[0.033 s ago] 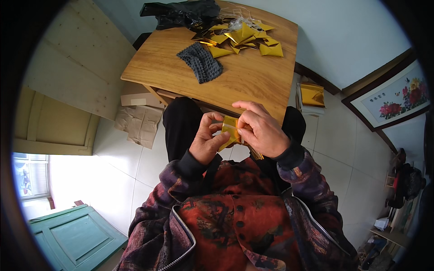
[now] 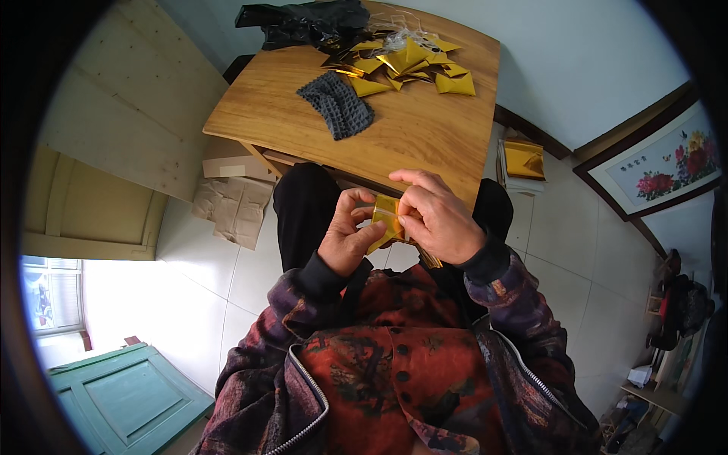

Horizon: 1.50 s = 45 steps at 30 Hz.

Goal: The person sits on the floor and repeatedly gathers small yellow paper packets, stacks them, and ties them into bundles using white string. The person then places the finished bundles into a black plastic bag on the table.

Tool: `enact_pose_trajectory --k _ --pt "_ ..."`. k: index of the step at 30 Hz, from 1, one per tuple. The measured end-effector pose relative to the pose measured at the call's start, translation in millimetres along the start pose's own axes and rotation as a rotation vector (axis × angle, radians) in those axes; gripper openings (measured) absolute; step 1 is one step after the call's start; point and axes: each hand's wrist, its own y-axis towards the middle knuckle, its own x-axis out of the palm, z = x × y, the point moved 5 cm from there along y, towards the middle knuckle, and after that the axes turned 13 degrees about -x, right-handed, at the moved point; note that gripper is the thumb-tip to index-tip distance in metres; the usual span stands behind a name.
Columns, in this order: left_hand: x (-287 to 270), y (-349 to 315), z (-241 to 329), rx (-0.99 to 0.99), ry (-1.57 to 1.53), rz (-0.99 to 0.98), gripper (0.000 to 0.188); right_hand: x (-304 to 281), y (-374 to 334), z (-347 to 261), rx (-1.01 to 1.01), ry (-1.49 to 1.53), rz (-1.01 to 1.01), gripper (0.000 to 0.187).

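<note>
Between my two hands, above my lap, is a piece of folded gold foil paper point(image 2: 387, 214) with a thin pale strip across it. My left hand point(image 2: 348, 235) pinches its left side, thumb on top and fingers curled behind. On its right side my right hand point(image 2: 438, 212) grips with thumb and fingertips, one finger stretched out to the left above it. More gold foil point(image 2: 431, 258) hangs below my right hand; whether it belongs to the same piece is hidden. Several folded gold foil pieces point(image 2: 409, 59) lie in a heap on the wooden table.
A dark grey waffle-textured cloth point(image 2: 336, 105) lies on the wooden table point(image 2: 425, 136) in front of me, with a black plastic bag point(image 2: 307, 23) at its far left. A stack of gold sheets point(image 2: 524, 159) is on the floor at right. Flattened brown cardboard point(image 2: 235, 210) lies at left.
</note>
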Motion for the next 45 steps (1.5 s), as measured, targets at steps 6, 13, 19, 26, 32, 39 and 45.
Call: enact_pose_trajectory --k 6,13,19,26,32,39,45 --pt "-1 0 -1 -0.035 -0.023 0.019 0.042 6 2 2 -0.099 -0.077 0.027 0.007" --pt "1 1 1 -0.029 -0.083 -0.007 0.044 5 0 9 -0.111 -0.034 0.005 0.014" --pt "1 3 1 -0.057 -0.086 -0.033 0.026 1 1 9 -0.114 -0.003 -0.008 0.014" --pt "-2 6 -1 -0.033 -0.017 -0.03 0.016 -1 1 11 -0.084 0.036 -0.006 0.013" --pt "1 5 0 -0.018 0.067 -0.016 0.018 -2 -1 9 -0.103 -0.016 0.0 0.013" --pt "0 6 1 0.042 0.209 0.069 0.018 -3 -5 9 -0.106 -0.018 -0.013 0.011" --pt "-2 4 4 0.04 0.199 0.085 0.016 -13 -17 5 0.082 0.046 0.029 0.013"
